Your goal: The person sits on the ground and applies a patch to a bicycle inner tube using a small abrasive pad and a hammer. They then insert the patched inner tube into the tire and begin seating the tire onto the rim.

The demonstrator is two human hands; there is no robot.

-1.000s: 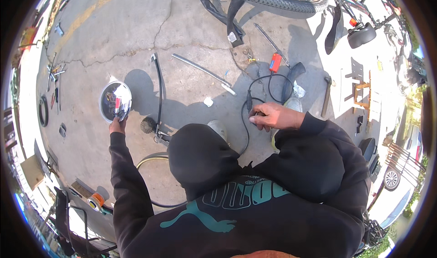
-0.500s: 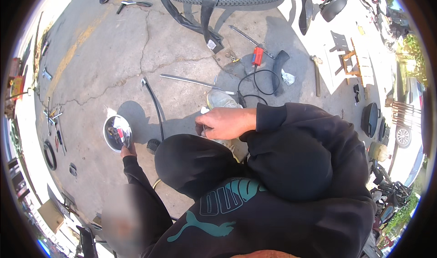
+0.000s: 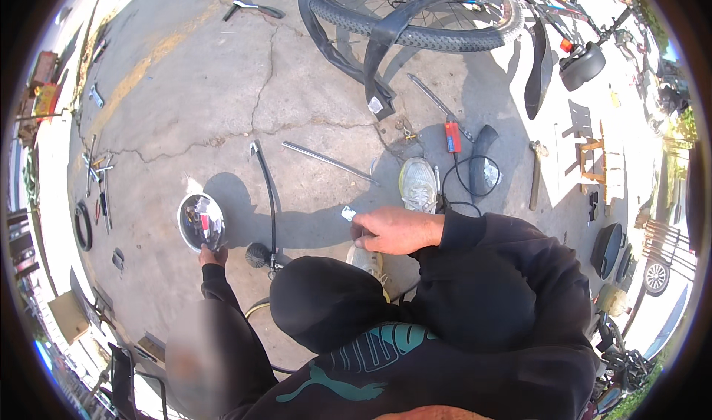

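My left hand (image 3: 212,255) grips the rim of a round metal bowl (image 3: 221,231), which has several small items inside, among them a red and white tube (image 3: 205,220). In front of my knees, my right hand (image 3: 397,231) pinches a small white scrap (image 3: 348,213) between thumb and fingers. What the scrap is, I cannot make out. Beyond that hand stands a pale shoe (image 3: 419,185), with a second shoe (image 3: 363,259) partly hidden beneath it.
A bicycle wheel (image 3: 445,38) with a black inner tube (image 3: 374,64) lies ahead. A metal bar (image 3: 330,162), black hose (image 3: 267,190) and red-handled corded tool (image 3: 453,137) are on the cracked concrete. Wrenches (image 3: 96,172) lie left; a wooden stool (image 3: 592,160) stands right.
The view has shifted, bringing more of the wheel into sight. The far shoe sits further right, uncovered by my right hand. The white scrap shows more plainly. My left hand still holds the bowl.
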